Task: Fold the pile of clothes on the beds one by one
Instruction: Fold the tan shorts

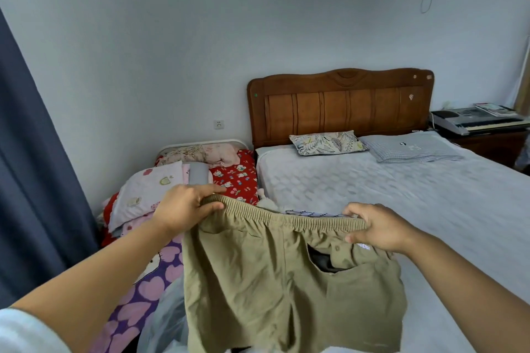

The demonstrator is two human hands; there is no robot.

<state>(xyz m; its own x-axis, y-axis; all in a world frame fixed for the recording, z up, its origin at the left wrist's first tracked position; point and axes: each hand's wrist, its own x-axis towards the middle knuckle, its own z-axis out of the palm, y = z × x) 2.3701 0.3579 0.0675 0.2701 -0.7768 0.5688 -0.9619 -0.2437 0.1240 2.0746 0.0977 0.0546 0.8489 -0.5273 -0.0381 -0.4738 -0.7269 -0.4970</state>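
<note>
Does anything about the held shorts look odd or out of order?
Yes. On the khaki elastic-waist shorts, held up by both hands, the back pocket near the right hand gapes open, showing dark lining.

Khaki cotton shorts (286,281) with gathered elastic waistband: 1 pair, held up spread flat and upright, waistband stretched level between 2 hands, legs hanging free. Fabric creased; 1 pocket on the right side gapes, dark lining showing, with a small white label just above it. Position: in the air over the near end of the beds, in front of the seam where the small bed (160,275) meets the large bed (401,186).
</note>
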